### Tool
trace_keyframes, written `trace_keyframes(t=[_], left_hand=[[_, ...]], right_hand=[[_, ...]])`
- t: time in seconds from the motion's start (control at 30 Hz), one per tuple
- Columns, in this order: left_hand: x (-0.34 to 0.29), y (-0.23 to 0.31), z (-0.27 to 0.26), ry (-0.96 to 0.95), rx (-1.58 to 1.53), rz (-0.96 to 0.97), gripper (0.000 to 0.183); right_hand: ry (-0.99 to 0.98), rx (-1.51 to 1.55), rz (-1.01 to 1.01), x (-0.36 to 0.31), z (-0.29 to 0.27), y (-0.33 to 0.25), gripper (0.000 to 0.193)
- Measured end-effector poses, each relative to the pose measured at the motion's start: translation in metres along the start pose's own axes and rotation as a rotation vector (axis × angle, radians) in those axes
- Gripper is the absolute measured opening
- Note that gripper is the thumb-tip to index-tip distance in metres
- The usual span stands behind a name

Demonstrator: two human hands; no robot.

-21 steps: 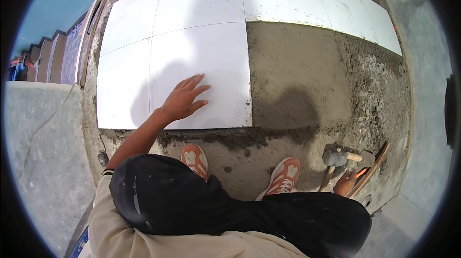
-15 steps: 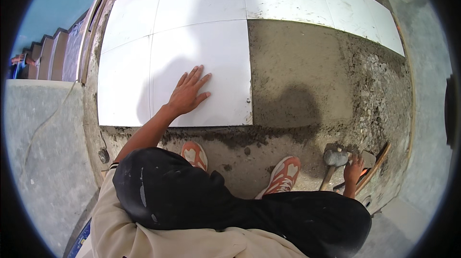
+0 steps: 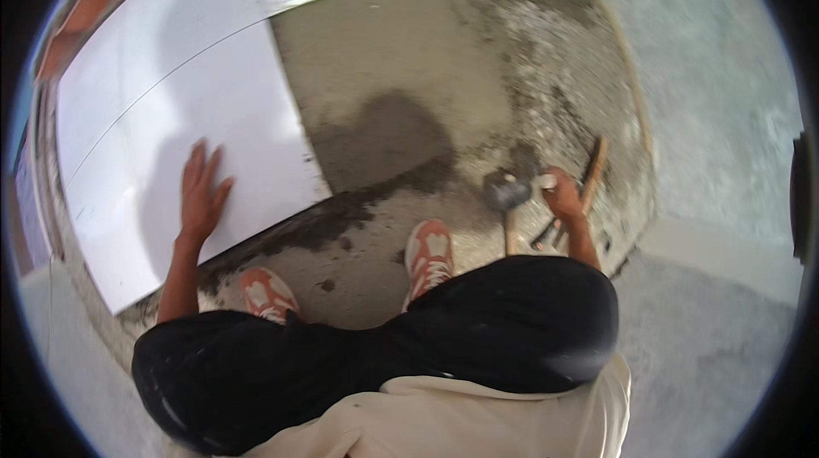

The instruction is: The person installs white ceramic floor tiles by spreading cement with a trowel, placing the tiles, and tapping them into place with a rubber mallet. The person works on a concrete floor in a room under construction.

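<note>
My left hand (image 3: 203,198) lies on a white floor tile (image 3: 260,155), fingers stretched out and slightly apart, holding nothing. The tile's right edge borders a bed of wet grey-brown mortar (image 3: 384,40). On the right, my right hand (image 3: 563,195) is closed low over the ground, with a small pale bit showing at its fingertips; blur hides what it grips. Just left of that hand is a mallet with a dark head (image 3: 508,191) and a light wooden handle (image 3: 511,232). A wooden strip (image 3: 595,172) leans just to the right of the hand.
More white tiles (image 3: 111,87) adjoin at the left and far side. Rubble (image 3: 554,49) borders the mortar on the right, below a grey wall (image 3: 708,100). My shoes (image 3: 429,253) stand on rough ground near the tile edge. Orange containers (image 3: 90,2) are at the far left.
My view has swung to the right and tilted. My left hand stays on the tile, nearer its front edge. My right hand, earlier over a flat grey tool, is now closed beside the mallet.
</note>
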State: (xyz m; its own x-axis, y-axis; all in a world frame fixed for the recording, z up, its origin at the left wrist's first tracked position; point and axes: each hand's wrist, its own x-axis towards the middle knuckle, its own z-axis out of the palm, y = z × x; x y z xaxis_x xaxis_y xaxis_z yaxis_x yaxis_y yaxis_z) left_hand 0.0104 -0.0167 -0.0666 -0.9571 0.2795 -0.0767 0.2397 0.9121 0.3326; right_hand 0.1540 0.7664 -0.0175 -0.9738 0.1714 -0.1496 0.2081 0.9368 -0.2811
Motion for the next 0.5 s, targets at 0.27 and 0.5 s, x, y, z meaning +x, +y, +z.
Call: trace_keyframes(t=[0.27, 0.5], left_hand=[[0.001, 0.005, 0.011, -0.062, 0.014, -0.002, 0.066], [-0.003, -0.01, 0.008, 0.007, 0.115, -0.055, 0.062]], right_hand=[[-0.642, -0.622, 0.06, -0.1, -0.011, 0.016, 0.026], [-0.126, 0.163, 0.375, -0.098, 0.07, -0.067, 0.04]])
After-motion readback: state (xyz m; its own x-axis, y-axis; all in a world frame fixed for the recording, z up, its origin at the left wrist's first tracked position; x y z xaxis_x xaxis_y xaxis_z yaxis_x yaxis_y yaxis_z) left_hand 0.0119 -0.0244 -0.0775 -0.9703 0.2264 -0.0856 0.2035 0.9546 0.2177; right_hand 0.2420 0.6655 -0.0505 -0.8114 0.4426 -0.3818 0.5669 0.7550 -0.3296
